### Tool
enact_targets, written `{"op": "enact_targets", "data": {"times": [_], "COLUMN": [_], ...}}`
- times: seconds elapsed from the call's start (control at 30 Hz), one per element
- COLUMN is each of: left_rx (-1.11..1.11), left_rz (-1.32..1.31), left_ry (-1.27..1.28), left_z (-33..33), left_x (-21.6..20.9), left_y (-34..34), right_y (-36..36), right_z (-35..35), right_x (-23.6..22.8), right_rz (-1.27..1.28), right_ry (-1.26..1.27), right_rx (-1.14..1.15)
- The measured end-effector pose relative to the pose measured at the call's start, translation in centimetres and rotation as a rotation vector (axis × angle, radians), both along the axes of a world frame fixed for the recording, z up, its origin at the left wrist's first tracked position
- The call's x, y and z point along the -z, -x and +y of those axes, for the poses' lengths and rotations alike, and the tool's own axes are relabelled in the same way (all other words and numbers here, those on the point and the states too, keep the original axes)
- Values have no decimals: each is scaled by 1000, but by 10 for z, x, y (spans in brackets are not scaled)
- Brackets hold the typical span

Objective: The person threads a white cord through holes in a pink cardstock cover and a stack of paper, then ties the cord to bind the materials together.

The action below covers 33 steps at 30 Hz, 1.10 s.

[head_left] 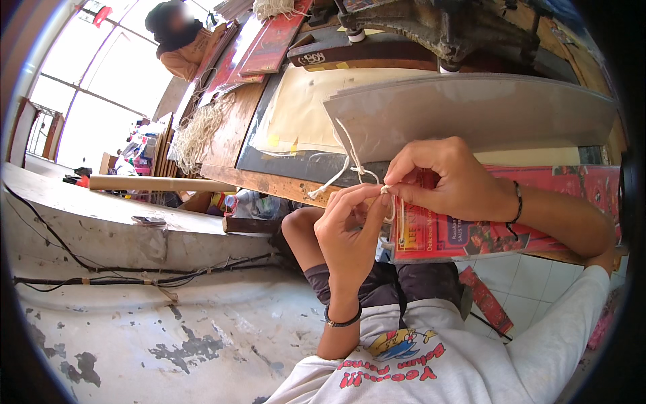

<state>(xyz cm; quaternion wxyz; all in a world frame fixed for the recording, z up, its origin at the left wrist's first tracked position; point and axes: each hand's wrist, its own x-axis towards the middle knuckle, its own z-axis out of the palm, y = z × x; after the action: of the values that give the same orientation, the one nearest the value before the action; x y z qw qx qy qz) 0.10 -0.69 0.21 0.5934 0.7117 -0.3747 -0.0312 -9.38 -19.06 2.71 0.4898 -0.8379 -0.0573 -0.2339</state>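
A white cord [355, 168] with a small knot in it runs to my fingers at the left end of a flat, glossy red printed piece [431, 236], which looks like a folded paper bag. Thumb and fingers of my left hand [346, 225] pinch the cord from the left. From the right, my right hand [441, 178] pinches it too, fingertips touching the left ones at a small knotted bit. One loose cord end points left over the table edge; another rises against a grey sheet. My right wrist rests over the red piece.
Grey sheets [471, 111] stand bent behind my hands, below a dark metal machine [451, 30]. Bundled white cords [202, 131] and red printed stacks [272, 44] lie at the far left. Beyond them is another person [182, 50]. A low wall [101, 225] carries black cables.
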Motion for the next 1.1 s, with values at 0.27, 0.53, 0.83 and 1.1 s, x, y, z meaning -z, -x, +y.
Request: {"op": "enact_targets", "data": {"times": [0.27, 0.53, 0.83, 1.1], "left_rx": [-20, 99, 168, 254], "left_rz": [-271, -303, 184, 221], "left_ry": [31, 66, 127, 112], "left_z": [-1, -2, 3, 6], "left_x": [1, 0, 2, -2], "left_y": [5, -5, -5, -5], "right_y": [0, 2, -2, -3], "right_z": [3, 1, -1, 2], "right_x": [1, 3, 8, 4], "right_rz": [-16, -50, -104, -207], "right_ry": [-7, 18, 76, 156], "right_rx": [-9, -9, -81, -92]}}
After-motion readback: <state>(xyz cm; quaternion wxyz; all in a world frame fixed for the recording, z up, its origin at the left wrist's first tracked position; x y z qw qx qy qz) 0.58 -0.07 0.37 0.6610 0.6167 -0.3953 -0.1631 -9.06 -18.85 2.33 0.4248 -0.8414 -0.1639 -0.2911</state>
